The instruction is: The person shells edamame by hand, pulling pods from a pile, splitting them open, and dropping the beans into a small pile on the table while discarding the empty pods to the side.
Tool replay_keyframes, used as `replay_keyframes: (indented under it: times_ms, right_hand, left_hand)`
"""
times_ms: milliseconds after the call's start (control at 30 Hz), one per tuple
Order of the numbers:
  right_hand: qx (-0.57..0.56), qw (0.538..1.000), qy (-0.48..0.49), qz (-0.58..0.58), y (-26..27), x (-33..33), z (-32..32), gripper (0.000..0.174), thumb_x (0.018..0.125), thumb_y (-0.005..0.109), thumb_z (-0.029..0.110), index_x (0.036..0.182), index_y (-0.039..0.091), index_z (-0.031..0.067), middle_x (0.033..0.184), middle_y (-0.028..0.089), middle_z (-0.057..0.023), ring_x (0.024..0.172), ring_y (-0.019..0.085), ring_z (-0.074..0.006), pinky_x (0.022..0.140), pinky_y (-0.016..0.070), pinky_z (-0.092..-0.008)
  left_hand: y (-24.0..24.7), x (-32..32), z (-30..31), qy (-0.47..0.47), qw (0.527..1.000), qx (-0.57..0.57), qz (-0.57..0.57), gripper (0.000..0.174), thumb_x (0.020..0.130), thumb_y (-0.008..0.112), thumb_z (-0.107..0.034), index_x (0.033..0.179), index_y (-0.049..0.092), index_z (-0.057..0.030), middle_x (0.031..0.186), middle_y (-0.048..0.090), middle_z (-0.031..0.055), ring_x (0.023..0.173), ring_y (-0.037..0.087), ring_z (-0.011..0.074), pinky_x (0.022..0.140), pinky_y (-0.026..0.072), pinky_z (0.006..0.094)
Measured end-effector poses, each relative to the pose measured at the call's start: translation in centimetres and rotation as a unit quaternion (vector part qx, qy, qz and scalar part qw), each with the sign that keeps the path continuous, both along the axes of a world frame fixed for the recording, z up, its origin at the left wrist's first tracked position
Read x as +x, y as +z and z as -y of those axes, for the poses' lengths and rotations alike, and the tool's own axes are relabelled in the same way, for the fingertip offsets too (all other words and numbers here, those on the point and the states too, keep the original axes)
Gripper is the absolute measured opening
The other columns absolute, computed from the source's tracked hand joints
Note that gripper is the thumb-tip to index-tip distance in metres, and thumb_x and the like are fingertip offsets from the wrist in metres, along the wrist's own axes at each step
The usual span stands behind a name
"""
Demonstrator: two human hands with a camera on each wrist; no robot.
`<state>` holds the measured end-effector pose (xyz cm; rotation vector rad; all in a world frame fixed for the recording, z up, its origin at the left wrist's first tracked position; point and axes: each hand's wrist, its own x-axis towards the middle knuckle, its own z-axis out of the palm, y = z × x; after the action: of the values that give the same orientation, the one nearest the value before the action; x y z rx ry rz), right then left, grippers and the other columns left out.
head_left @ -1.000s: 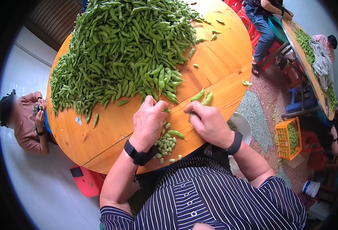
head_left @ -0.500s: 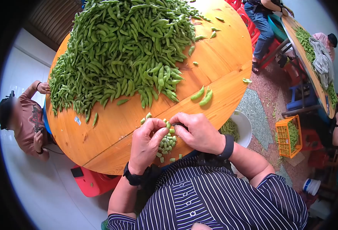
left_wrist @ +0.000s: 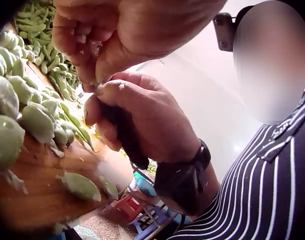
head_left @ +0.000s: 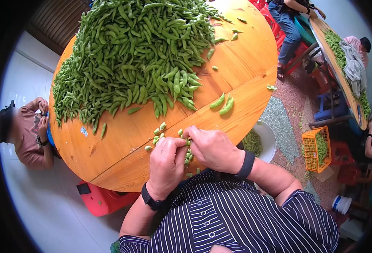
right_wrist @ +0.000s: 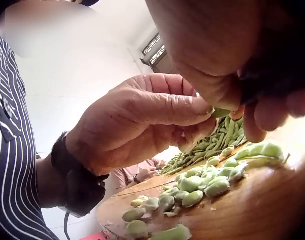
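Observation:
In the head view the left hand [head_left: 167,162] and right hand [head_left: 213,148] meet over shelled beans [head_left: 162,126] near the table's front edge. Thumb and fingers of the left hand [right_wrist: 142,117] pinch a green pod [right_wrist: 220,112] in the right wrist view. At its other side the right hand [left_wrist: 142,107] pinches too, with a dark object [left_wrist: 123,131] lying along its palm. The fingertips hide most of the pod. Loose beans [right_wrist: 191,183] and one whole pod [right_wrist: 262,151] lie on the wood below the hands.
A big heap of green pods [head_left: 127,59] covers the back of the round table [head_left: 245,63]. Two pods [head_left: 227,105] lie to the right. Beside the table are a white basin [head_left: 267,139], an orange crate [head_left: 308,152] and a red stool [head_left: 99,200]. Someone [head_left: 32,135] sits at the left.
Both hands came back from apart to meet above the beans, then shifted slightly. Several beans now show left of the left hand. The person at the left brought both hands together.

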<state>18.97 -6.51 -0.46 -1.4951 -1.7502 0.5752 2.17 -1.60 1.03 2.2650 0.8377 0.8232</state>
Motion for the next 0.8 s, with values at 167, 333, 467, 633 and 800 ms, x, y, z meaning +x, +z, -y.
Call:
replay_keyframes:
  times_ms: [167,333,467,633,800]
  right_hand:
    - [-0.056,0.997,0.048,-0.012,0.4,0.7,-0.2,0.01,0.088,0.056,0.004,0.098,0.055,-0.0002,0.08,0.063,-0.0208,0.078,0.066,-0.0388,0.065,0.0518,-0.0453]
    - [-0.056,0.986,0.048,-0.15,0.2,0.7,-0.7,0.008,0.088,0.053,0.005,0.092,0.057,-0.0002,0.073,0.06,-0.0221,0.069,0.064,-0.0399,0.06,0.0504,-0.0447]
    - [-0.098,0.966,0.071,-0.228,0.1,0.9,-1.0,0.012,0.088,0.052,0.005,0.093,0.061,-0.0004,0.07,0.061,-0.0183,0.059,0.063,-0.0305,0.056,0.0503,-0.0367]
    - [-0.273,0.899,0.073,-0.334,1.3,1.3,-1.2,0.012,0.089,0.051,0.006,0.094,0.06,0.0004,0.068,0.059,-0.0059,0.053,0.057,-0.0125,0.05,0.046,-0.0273]
    - [-0.298,0.873,0.078,-0.379,1.0,1.3,-1.3,0.012,0.09,0.051,0.006,0.097,0.059,0.0015,0.07,0.058,0.0002,0.053,0.053,-0.0058,0.048,0.0438,-0.0222]
  left_hand:
    - [-1.4,-0.9,-0.3,0.008,0.983,-0.177,0.052,0.012,0.087,0.068,0.004,0.097,0.062,0.0026,0.087,0.068,0.0071,0.075,0.064,0.0145,0.069,0.0509,0.0266]
    - [-0.8,-1.1,-0.8,0.03,0.87,-0.461,0.172,0.011,0.091,0.067,-0.001,0.101,0.064,0.0022,0.088,0.07,0.0052,0.078,0.065,0.0096,0.073,0.0533,0.0247]
    - [-1.3,-2.0,-1.6,-0.007,0.808,-0.549,0.215,0.009,0.095,0.062,-0.004,0.103,0.065,0.0001,0.09,0.07,0.0056,0.079,0.065,0.0092,0.073,0.0528,0.0235]
    - [-1.9,-2.2,-1.7,-0.014,0.752,-0.608,0.255,0.012,0.096,0.06,-0.005,0.106,0.063,0.0002,0.092,0.07,0.0059,0.078,0.064,0.0086,0.072,0.0512,0.0219]
    - [-1.8,-1.8,-1.4,0.024,0.793,-0.565,0.226,0.011,0.094,0.064,-0.006,0.102,0.064,0.0,0.09,0.069,0.0062,0.076,0.064,0.0117,0.07,0.0505,0.0247]
